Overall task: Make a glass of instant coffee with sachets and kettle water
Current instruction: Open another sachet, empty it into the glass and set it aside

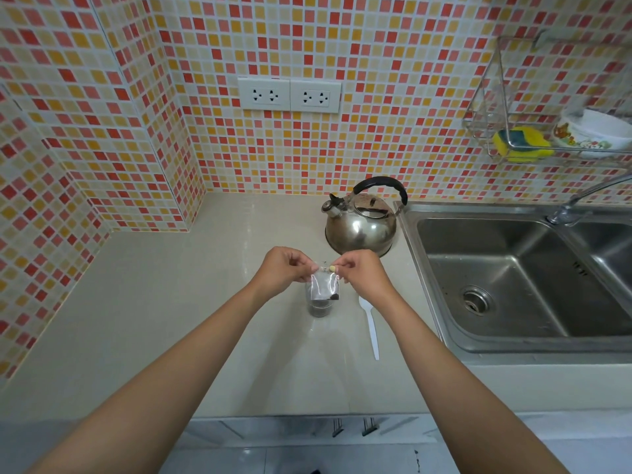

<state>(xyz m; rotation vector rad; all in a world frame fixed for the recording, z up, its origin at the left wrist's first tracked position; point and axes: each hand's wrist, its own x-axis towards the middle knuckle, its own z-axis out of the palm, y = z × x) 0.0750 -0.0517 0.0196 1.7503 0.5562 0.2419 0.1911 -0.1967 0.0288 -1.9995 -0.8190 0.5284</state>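
Sponge, bowl on wall rack; sink.

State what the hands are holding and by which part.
Both hands, left hand and right hand, pinch the top edge of a small clear sachet with dark powder in it, one grip at each upper corner, above the glass.

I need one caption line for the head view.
Both hands hold a sachet over the glass.

Two bare forearms, no sleeves, watch or rings; the right hand has a yellow-painted thumbnail.
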